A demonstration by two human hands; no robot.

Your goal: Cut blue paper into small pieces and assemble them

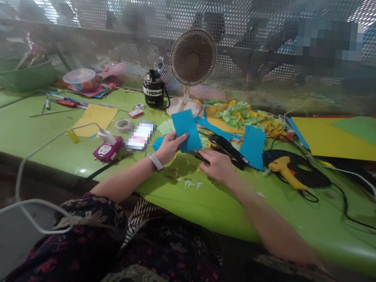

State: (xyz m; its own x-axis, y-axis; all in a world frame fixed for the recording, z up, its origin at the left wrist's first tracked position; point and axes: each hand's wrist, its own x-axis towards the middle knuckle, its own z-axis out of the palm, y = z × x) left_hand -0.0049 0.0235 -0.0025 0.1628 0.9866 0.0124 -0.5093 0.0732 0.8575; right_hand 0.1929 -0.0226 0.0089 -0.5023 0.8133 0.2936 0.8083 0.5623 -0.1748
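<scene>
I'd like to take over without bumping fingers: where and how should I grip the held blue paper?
Probably a light pinch on the upper edge of the blue paper, from above. It's a thin sheet; the left hand holds its lower part, thumb across the face, and the right hand is near its lower right corner, leaving the top free.

Left hand (170, 146): most fingers hiding behind blue paper (185, 124). Right hand (218, 165): fingertips blurring; whether they are gripping anything is escaping view. Phone (141, 135): pixelation covering the screen. Basin (18, 76): frame's left edge cutting off its side. White cable (19, 180): running out at left edge. Yellow sheet (317, 140): right edge cropping it. Mesh (174, 2): shapes (214, 24) behind it blurring beyond telling.
</scene>
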